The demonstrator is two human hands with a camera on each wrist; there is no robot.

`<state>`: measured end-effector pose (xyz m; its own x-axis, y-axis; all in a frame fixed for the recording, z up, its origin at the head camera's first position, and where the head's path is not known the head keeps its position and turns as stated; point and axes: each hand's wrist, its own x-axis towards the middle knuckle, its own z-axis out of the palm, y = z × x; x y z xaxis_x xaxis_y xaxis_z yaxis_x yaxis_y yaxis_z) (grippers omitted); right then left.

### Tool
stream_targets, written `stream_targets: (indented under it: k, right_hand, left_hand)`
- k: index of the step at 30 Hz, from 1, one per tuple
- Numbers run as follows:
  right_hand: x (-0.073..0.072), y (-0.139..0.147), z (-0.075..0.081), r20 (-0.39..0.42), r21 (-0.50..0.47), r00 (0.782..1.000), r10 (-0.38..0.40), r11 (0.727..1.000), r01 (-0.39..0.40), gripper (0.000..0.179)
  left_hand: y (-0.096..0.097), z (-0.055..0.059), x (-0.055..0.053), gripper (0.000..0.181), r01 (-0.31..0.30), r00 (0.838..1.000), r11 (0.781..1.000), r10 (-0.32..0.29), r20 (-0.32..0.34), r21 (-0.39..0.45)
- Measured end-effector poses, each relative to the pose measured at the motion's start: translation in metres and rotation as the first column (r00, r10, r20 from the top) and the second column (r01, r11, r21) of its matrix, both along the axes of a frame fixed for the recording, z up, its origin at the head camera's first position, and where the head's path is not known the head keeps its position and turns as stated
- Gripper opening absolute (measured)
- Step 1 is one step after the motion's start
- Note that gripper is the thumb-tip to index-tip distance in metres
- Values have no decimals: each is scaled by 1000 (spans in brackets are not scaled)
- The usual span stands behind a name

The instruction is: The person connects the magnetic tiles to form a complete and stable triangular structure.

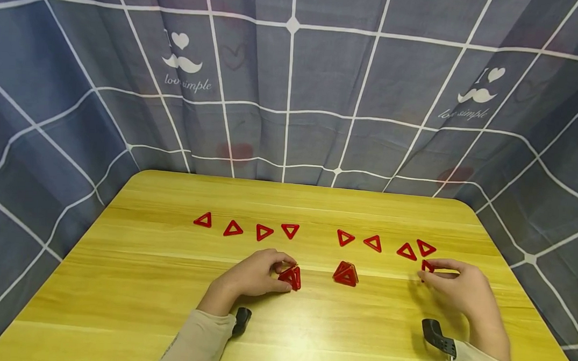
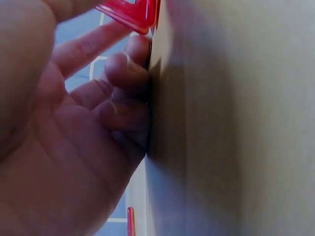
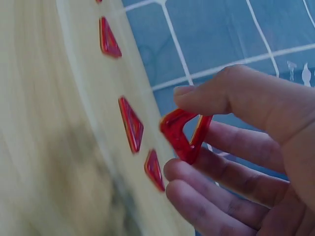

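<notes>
My left hand [image 1: 258, 273] grips a small cluster of red triangle tiles [image 1: 290, 278] standing on the table, thumb on the near side and fingers on the far side. In the left wrist view, a corner of a red tile [image 2: 142, 19] shows at the top beside the fingers. Right of that hand stands a small red pyramid [image 1: 346, 280] made of triangle tiles. My right hand [image 1: 461, 287] pinches a single red triangle tile [image 3: 176, 135] between thumb and fingers, raised off the table at the right. Its open middle shows in the right wrist view.
Beyond the hands, several loose red triangle tiles lie flat in a row, one group at the left [image 1: 233, 234] and one at the right [image 1: 407, 255]. The wooden table [image 1: 167, 304] ends at a grey-blue checked curtain [image 1: 252, 130]. Black straps with camera mounts [image 1: 241, 321] sit at both wrists.
</notes>
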<state>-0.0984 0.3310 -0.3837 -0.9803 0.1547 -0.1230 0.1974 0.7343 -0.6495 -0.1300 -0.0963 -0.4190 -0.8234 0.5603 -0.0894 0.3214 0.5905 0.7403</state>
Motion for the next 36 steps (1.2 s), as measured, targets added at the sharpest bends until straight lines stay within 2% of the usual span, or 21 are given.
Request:
stream_targets:
  k: [6, 11, 15, 20, 28, 31, 36]
  right_hand:
    - [-3, -26, 7, -98, -47, 994, 56, 997, -61, 55]
    - [-7, -52, 11, -202, -71, 969, 143, 985, -160, 43]
    - [-9, -72, 13, -238, -109, 951, 199, 967, -230, 39]
    - [-9, -95, 15, -239, -206, 936, 257, 929, -307, 38]
    - [-9, -126, 9, -206, -290, 915, 348, 871, -397, 34]
    - [-9, -137, 5, -192, -304, 904, 382, 853, -425, 34]
    - [-9, -153, -4, -185, -305, 874, 449, 819, -485, 35]
  left_hand:
    - [-3, 2, 1, 41, -2, 1000, 1000, 1, 21, 29]
    - [-4, 1, 0, 29, -9, 1000, 999, 8, 29, 51]
    - [-4, 1, 0, 21, -4, 1000, 998, 3, 19, 57]
    - [-4, 0, -1, 14, 14, 1000, 998, -13, -1, 61]
    - [-4, 0, -1, 12, 15, 1000, 998, -15, -4, 60]
    - [-5, 0, -1, 12, 18, 1000, 998, -17, -6, 60]
    - [-4, 0, 0, 12, 19, 1000, 998, -19, 3, 62]
